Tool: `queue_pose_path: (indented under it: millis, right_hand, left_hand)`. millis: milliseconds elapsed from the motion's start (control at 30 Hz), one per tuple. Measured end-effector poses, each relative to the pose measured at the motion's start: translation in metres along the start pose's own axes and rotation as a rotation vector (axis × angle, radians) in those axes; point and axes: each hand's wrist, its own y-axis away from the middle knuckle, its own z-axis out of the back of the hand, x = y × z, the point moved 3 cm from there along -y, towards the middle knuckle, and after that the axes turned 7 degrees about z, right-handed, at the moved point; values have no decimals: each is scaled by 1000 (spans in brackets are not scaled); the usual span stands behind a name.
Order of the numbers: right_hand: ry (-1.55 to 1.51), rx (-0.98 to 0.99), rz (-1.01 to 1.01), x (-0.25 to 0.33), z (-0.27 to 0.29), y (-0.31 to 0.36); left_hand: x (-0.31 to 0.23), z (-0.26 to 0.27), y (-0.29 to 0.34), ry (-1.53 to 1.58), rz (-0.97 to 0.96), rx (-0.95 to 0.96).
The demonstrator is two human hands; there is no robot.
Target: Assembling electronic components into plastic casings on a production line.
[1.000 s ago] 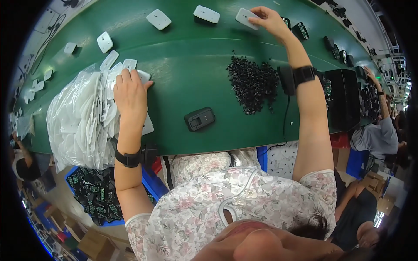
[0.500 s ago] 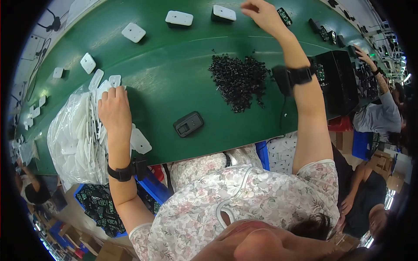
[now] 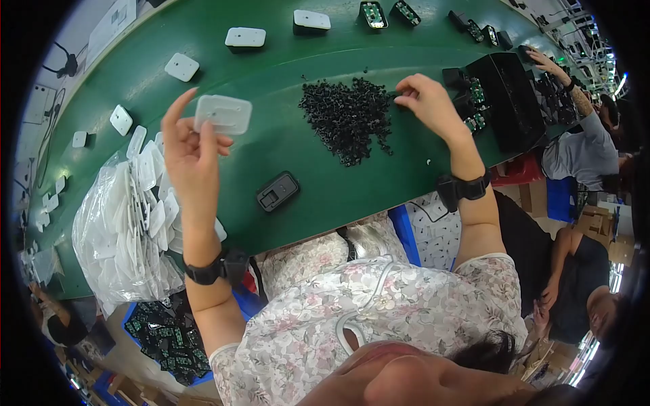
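A white rounded plastic cover (image 3: 233, 115) is pinched between the thumb and fingers of my left hand (image 3: 189, 152), raised over the green table with the index finger stretched up. My right hand (image 3: 433, 108) is at the right edge of a heap of small black plastic parts (image 3: 345, 118). Its thumb and fingertips are drawn together; I cannot make out what is between them. Left of my left forearm, a clear plastic bag (image 3: 112, 230) spills a stack of white covers (image 3: 152, 210). A black case with a recessed slot (image 3: 278, 191) lies between my arms.
Black boxes with white lids (image 3: 312, 21) stand along the back, near open black housings with green circuit boards (image 3: 374, 15). A large black bin (image 3: 508, 101) stands right. A blue crate of circuit boards (image 3: 166, 338) sits below the table's left edge. Co-workers sit at both sides.
My left hand has lifted from the stack with a white cover. My right hand has come back from the far side to the black heap. The view has shifted slightly.
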Motion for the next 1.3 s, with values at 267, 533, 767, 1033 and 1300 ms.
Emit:
queue_pose_path:
  millis: [267, 533, 767, 1033, 1300]
  right_hand:
    - [-23, -92, -17, 12, -16, 7]
    - [-486, -154, 24, 76, -13, -16]
    - [-1097, 210, -44, 157, -61, -39]
    - [-1164, 277, -148, 153, -78, -34]
    - [-1065, 89, -73, 161, -75, -28]
  left_hand:
    - [42, -25, -6, 150, 78, 83]
    - [38, -27, 2, -57, -54, 21]
    - [12, -35, 14, -259, -470, -69]
    - [14, -32, 17, -286, -402, -1]
    - [16, -36, 17, -367, -378, -34]
